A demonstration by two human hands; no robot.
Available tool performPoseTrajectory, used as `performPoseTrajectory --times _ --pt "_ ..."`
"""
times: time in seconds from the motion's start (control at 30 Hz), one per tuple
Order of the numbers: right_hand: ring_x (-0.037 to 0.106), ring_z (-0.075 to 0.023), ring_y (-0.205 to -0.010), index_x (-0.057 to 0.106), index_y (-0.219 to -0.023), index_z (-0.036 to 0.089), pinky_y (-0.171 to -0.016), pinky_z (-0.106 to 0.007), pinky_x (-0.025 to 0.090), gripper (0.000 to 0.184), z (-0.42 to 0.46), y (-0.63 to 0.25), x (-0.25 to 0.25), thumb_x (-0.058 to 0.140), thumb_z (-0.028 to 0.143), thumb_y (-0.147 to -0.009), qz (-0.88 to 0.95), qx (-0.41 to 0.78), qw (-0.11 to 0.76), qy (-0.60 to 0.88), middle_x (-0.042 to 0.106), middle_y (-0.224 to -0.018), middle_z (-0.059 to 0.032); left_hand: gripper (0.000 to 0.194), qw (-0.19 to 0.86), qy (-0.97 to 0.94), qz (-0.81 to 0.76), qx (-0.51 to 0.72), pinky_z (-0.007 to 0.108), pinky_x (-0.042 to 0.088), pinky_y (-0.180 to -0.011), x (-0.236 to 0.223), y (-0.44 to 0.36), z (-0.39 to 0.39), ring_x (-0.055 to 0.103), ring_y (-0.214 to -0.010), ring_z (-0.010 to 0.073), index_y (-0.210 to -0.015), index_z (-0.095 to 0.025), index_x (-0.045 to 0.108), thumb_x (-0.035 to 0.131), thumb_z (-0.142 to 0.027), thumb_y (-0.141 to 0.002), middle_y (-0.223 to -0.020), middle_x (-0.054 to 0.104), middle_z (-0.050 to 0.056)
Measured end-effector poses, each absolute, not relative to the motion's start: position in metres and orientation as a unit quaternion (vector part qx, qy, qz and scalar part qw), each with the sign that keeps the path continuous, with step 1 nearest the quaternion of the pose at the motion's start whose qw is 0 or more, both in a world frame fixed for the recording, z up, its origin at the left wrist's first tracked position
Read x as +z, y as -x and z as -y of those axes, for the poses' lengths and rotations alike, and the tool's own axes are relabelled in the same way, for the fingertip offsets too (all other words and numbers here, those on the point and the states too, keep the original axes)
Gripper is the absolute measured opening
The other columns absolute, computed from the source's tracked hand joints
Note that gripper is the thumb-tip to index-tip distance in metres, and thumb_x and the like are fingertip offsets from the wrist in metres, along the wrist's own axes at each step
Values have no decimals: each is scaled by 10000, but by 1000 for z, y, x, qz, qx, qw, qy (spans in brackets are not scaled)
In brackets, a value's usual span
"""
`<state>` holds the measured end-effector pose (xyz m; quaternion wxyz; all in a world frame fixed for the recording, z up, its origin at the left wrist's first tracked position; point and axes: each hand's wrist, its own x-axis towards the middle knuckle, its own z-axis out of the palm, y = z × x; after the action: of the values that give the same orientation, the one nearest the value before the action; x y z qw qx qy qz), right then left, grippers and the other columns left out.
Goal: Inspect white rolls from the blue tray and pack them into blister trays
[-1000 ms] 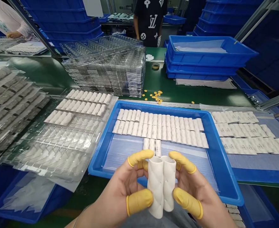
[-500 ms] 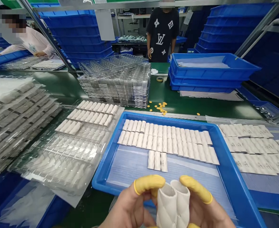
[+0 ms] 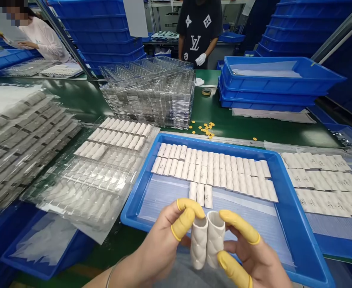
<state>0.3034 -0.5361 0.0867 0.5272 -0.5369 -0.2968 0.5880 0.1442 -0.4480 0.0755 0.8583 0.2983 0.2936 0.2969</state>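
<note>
Two short white tubes with a quilted, wavy surface stand upright side by side at the near edge of the blue tray (image 3: pixel 134 204). My left hand (image 3: pixel 167 236), with yellow finger cots on thumb and forefinger, is closed on the left white tube (image 3: pixel 199 245). The right white tube (image 3: pixel 216 242) is pinched between the yellow-capped thumb and finger of my right hand (image 3: pixel 251 252). Both open ends face up toward me. Beyond them in the tray lie two long rows of similar tubes (image 3: pixel 212 168) and a group of three tubes (image 3: pixel 200 195).
Clear plastic trays of tubes (image 3: pixel 95 180) lie left, beside a tall stack of filled trays (image 3: pixel 20 148). Empty clear trays (image 3: pixel 152 96) are piled behind. Yellow finger cots (image 3: pixel 206 129) are scattered on the green bench. More tubes (image 3: pixel 323 180) lie right. Two other people stand across the bench.
Both hands and the two tubes have come up in view, and the tubes now show a gap between their lower parts. The person opposite has raised a white-gloved hand.
</note>
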Motion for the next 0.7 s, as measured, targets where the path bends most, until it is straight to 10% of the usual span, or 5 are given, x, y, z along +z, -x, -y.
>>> performPoseTrajectory --times 0.2,0.43,0.7 --pt "631 -124 -669 609 -1277 525 -669 -289 558 455 531 -310 78 777 381 -879 258 677 533 436 635 -1011 16 344 874 -278 -296 267 234 518 -545 85 -139 446 638 -558 120 -1064 -230 686 671 -518 -876 -750 694 1" --pt "574 -253 -1155 566 -1346 451 -873 -359 563 498 527 -316 70 760 395 -891 282 661 542 435 630 -1239 -33 600 885 -307 -243 252 279 584 -721 80 -134 447 661 -1018 222 -1280 -290 595 857 -258 -741 -1256 641 89" --pt "622 -257 -1105 560 -1336 470 -793 -353 603 480 526 -318 70 748 379 -904 281 660 552 425 623 -1274 -37 986 895 -362 -189 181 315 557 -799 79 -130 444 674 -1002 203 -1433 -428 404 911 -121 -644 -1399 503 74"
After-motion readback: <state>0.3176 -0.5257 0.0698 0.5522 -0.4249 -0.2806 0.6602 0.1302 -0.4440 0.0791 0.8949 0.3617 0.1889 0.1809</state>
